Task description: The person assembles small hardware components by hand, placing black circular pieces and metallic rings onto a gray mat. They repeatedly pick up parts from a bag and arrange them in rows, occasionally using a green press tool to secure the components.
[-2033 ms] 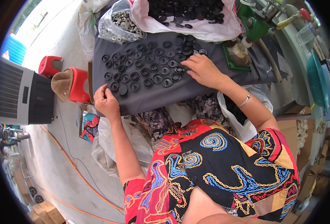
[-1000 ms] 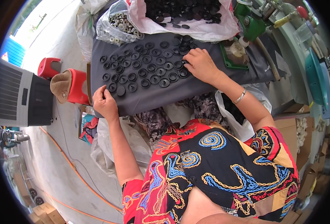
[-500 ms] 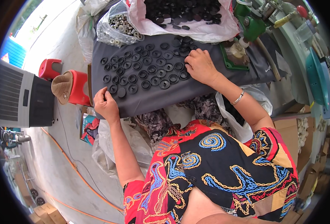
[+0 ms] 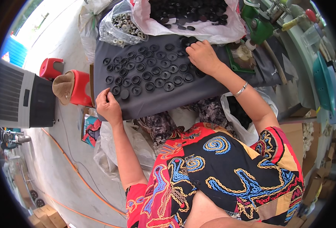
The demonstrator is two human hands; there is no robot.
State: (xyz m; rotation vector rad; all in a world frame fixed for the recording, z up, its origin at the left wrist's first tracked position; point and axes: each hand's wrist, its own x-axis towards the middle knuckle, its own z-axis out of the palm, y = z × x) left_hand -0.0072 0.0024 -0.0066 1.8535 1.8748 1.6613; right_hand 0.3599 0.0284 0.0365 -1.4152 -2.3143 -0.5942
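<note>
- Curling over a bunch of black discs (image 4: 184,41), fingers of the right hand (image 4: 205,57) hide whether they pinch one.
- Left hand (image 4: 109,106): fingers bent at the grey cloth's (image 4: 149,103) left edge; grip unclear.
- Between: spread discs (image 4: 136,90) in loose rows, seemingly done.
- Apparently left: that bunch, perhaps also black pieces (image 4: 192,10) filling the white bag (image 4: 227,32).
</note>
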